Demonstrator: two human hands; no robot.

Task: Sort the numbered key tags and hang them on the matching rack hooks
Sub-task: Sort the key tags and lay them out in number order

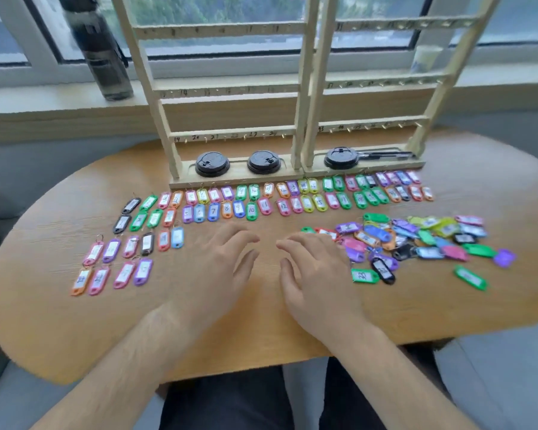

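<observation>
Head view: left hand (221, 265) and right hand (314, 271) are over the table (59, 336), fingers spread and loose, pinching nothing. Sorted tags (261, 201) lie in rows before the rack (302, 88). The loose pile (416, 240) sits just beside the right hand. Best play, I'd say: draw one tag from the pile's near edge, read its number, then slot it into its row.

You sit at a rounded wooden counter (261, 336) set before a wide window (528, 17) with white frames. Daylight comes in through it, and you can make out blurred green trees (174, 7) outside. On the pale sill (44, 100) a dark bottle (104, 57) stands at your left and a pale cup (424, 57) at your right. Grey upholstery (494, 383) lies on either side of you
</observation>
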